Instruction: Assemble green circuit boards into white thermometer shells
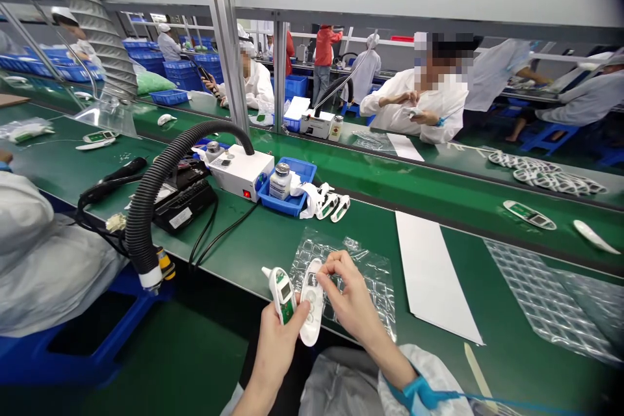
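Note:
My left hand (277, 338) is closed around an open ear thermometer (283, 292), whose white body shows a green circuit board, a small display and a pointed probe tip. Under the thumb of the same hand lies a loose white shell half (311, 328), inner side up, with a window opening near its top. My right hand (348, 292) is pinched at the upper part of that shell, close to the window; whatever is between its fingertips is hidden. Behind the hands, a clear plastic sheet with square pockets (383, 279) lies on the green table.
A blue tray (292, 208) with a metal-topped bottle stands beside a white box (238, 172) and a black hose (139, 208). Several thermometer halves (334, 203) lie near it. White paper (431, 273) is on the right. A co-worker (419, 101) sits across the green conveyor (439, 188).

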`<state>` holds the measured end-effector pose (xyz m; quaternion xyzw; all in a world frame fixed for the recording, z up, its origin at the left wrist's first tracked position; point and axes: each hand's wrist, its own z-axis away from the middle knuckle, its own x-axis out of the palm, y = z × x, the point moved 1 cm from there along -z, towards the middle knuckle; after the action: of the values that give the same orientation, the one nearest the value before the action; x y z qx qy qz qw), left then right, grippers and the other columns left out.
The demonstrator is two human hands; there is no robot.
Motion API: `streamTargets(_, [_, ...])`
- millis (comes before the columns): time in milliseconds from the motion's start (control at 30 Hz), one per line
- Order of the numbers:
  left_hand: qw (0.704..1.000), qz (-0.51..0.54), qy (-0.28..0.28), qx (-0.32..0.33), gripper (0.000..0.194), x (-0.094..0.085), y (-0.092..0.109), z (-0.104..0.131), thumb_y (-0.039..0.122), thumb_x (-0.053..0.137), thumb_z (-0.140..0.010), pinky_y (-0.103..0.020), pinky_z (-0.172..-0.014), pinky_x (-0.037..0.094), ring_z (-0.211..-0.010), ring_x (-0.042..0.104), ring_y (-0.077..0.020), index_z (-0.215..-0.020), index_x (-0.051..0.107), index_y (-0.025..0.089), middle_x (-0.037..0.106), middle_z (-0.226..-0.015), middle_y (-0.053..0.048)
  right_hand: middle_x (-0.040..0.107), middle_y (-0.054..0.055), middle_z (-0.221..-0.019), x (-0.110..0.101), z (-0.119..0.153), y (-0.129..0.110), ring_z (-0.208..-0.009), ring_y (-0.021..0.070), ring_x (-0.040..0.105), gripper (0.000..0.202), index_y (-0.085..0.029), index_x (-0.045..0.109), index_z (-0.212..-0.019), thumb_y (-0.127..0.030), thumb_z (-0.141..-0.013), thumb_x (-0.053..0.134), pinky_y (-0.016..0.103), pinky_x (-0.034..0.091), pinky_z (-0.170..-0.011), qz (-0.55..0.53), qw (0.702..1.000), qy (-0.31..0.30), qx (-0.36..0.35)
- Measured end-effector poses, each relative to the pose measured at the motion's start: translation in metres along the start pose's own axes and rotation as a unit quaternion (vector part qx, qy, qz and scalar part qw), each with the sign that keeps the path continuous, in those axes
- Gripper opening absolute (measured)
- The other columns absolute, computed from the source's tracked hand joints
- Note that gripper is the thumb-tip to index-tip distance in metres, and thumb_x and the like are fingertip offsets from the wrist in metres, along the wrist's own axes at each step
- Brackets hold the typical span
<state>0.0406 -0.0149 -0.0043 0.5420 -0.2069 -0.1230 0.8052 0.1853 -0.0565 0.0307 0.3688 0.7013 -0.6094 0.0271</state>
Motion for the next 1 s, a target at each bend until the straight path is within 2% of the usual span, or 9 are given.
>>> streamTargets(367, [1.000, -0.008, 0.015, 0.003, 0.031, -0.002, -0.002, 0.002, 0.041, 0.074, -0.072, -0.023, -0.060, 0.042, -0.065, 0.047, -0.0139, -0.073, 0.064, 0.012, 0.057, -0.068, -0.002, 0.047, 0.002, -0.092, 0.003, 0.003, -0.004, -0.088, 0.0191, 0.048, 0.015, -0.021, 0.047, -0.079, -0.019, -0.093, 0.045, 0.034, 0.035, -0.083, 0.032, 0.999, 0.005, -0.018])
streamTargets(500, [1.000, -0.012, 0.014, 0.004, 0.031, -0.002, 0.000, 0.002, 0.042, 0.073, -0.072, -0.024, -0.061, 0.042, -0.065, 0.047, -0.0142, -0.073, 0.064, 0.012, 0.057, -0.069, -0.002, 0.048, 0.004, -0.094, 0.004, 0.004, -0.007, -0.090, 0.0194, 0.049, 0.010, -0.021, 0.048, -0.083, -0.019, -0.093, 0.045, 0.033, 0.038, -0.081, 0.006, 1.000, 0.011, -0.022])
streamTargets(667, [0.999, -0.032, 0.006, 0.011, 0.031, -0.002, 0.002, 0.005, 0.043, 0.071, -0.074, -0.023, -0.059, 0.041, -0.063, 0.047, -0.0140, -0.074, 0.065, 0.013, 0.057, -0.066, -0.002, 0.048, -0.001, -0.081, 0.010, 0.008, -0.006, -0.071, 0.0162, 0.049, 0.011, -0.022, 0.043, -0.086, -0.023, -0.088, 0.054, 0.028, 0.041, -0.067, -0.035, 0.998, 0.005, 0.044])
streamTargets(767, [0.999, -0.043, 0.009, 0.023, 0.030, -0.004, 0.004, 0.009, 0.043, 0.069, -0.076, -0.023, -0.060, 0.042, -0.065, 0.049, -0.0151, -0.077, 0.066, 0.013, 0.060, -0.068, -0.003, 0.050, -0.002, -0.080, 0.018, 0.010, -0.005, -0.071, 0.0159, 0.052, 0.014, -0.023, 0.042, -0.087, -0.025, -0.087, 0.056, 0.028, 0.042, -0.066, -0.082, 0.993, 0.003, 0.079])
streamTargets(867, [0.999, -0.020, 0.018, 0.021, 0.032, -0.012, 0.006, 0.012, 0.044, 0.069, -0.076, -0.024, -0.062, 0.043, -0.067, 0.051, -0.0157, -0.077, 0.067, 0.012, 0.061, -0.070, -0.004, 0.054, -0.001, -0.082, 0.032, 0.016, -0.009, -0.070, 0.0160, 0.055, 0.020, -0.023, 0.045, -0.091, -0.032, -0.084, 0.062, 0.027, 0.045, -0.064, -0.216, 0.968, -0.007, 0.129])
streamTargets(933, [0.999, -0.007, 0.029, 0.023, 0.034, -0.019, 0.006, 0.015, 0.045, 0.069, -0.075, -0.024, -0.061, 0.044, -0.065, 0.051, -0.0152, -0.078, 0.067, 0.011, 0.061, -0.070, -0.004, 0.058, 0.001, -0.080, 0.045, 0.022, -0.014, -0.071, 0.0171, 0.058, 0.024, -0.021, 0.052, -0.089, -0.039, -0.082, 0.066, 0.027, 0.047, -0.064, -0.295, 0.940, -0.048, 0.167])
streamTargets(1000, [0.999, 0.008, 0.045, 0.029, 0.036, -0.029, 0.004, 0.017, 0.046, 0.070, -0.074, -0.023, -0.055, 0.043, -0.059, 0.049, -0.0133, -0.087, 0.066, 0.012, 0.059, -0.068, -0.002, 0.061, 0.003, -0.073, 0.060, 0.028, -0.019, -0.064, 0.0178, 0.059, 0.029, -0.018, 0.059, -0.084, -0.046, -0.081, 0.066, 0.027, 0.047, -0.059, -0.337, 0.917, -0.094, 0.190])
